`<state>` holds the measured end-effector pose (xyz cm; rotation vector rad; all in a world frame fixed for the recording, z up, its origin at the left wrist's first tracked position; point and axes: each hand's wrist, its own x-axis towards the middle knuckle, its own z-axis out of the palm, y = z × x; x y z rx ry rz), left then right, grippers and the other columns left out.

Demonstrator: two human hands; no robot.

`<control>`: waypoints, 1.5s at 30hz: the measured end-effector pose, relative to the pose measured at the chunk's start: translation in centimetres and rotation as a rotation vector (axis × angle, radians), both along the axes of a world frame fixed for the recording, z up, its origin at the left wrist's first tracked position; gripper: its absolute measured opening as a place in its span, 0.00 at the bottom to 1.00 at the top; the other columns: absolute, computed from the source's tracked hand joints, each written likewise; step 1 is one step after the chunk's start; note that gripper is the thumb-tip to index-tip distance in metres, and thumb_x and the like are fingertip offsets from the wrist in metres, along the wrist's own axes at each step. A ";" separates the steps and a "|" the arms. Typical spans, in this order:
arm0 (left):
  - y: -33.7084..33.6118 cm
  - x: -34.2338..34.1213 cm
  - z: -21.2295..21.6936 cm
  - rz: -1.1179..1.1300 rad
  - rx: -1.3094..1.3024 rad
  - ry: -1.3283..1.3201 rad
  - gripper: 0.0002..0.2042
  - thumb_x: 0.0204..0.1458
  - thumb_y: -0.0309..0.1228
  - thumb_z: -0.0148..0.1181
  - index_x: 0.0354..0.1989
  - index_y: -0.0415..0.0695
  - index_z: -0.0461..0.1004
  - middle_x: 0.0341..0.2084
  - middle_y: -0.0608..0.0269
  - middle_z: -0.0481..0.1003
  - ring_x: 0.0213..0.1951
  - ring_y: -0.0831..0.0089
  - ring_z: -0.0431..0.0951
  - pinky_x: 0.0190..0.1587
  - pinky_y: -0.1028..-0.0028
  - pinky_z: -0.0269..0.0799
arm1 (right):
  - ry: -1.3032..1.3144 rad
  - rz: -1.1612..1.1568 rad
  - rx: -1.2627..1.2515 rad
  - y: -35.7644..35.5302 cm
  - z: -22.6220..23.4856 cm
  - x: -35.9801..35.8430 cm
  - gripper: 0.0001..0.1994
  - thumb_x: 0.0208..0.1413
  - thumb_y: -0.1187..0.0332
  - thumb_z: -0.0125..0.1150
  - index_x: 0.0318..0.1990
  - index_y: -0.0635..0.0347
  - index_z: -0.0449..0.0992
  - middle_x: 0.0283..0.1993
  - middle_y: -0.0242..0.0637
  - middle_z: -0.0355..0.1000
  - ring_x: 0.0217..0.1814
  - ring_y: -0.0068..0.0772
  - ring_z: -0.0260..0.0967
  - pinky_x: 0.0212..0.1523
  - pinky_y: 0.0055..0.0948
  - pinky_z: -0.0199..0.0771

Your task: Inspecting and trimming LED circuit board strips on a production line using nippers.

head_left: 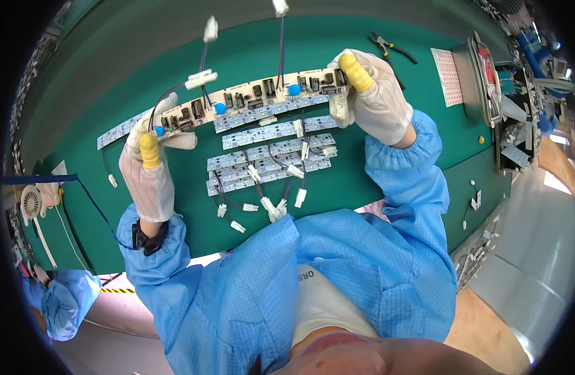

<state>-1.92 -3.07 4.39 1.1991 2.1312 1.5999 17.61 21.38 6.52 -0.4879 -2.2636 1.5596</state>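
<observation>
A long, narrow circuit board (240,97) is held up between my hands, tilted with its right end farther away. It carries black components, blue discs and dark wires ending in white plugs. My left hand (151,156), in a white glove with a yellow thumb cover, grips the left end. My right hand (375,94), gloved the same way, grips the right end. Below the board, several white LED strips (272,157) lie in rows on the green mat (362,194). Their short wires end in white connectors (273,209), bunched near my body.
Pliers (392,47) with yellow and black handles lie at the far right. Beside them are a sheet of pink labels (447,77) and a metal box (483,81). A blue cord (100,209) runs to my left wristband. A small fan (31,202) and another person's blue sleeve (68,303) are at left.
</observation>
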 end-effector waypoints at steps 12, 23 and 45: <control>0.6 -2.4 -0.6 -0.005 0.213 -0.232 0.10 0.56 0.27 0.50 0.45 0.37 0.67 0.41 0.57 0.74 0.44 0.73 0.73 0.48 0.77 0.65 | -0.056 0.106 -0.328 -1.8 0.9 -0.3 0.33 0.45 0.54 0.66 0.53 0.65 0.61 0.39 0.35 0.65 0.28 0.18 0.64 0.23 0.13 0.59; -3.4 -11.5 -0.8 0.675 -0.726 0.603 0.12 0.46 0.30 0.60 0.41 0.58 0.77 0.38 0.62 0.76 0.41 0.64 0.74 0.45 0.70 0.68 | -0.231 0.159 0.740 0.8 -0.7 0.2 0.25 0.39 0.69 0.69 0.49 0.54 0.70 0.46 0.38 0.68 0.41 0.35 0.69 0.37 0.26 0.69; 0.0 1.6 -0.1 -0.299 0.315 -0.509 0.28 0.45 0.35 0.65 0.52 0.33 0.64 0.53 0.44 0.65 0.49 0.66 0.72 0.49 0.70 0.72 | 0.064 -0.027 -0.414 -1.1 0.2 0.1 0.36 0.41 0.44 0.67 0.48 0.66 0.64 0.34 0.37 0.68 0.26 0.20 0.65 0.23 0.13 0.62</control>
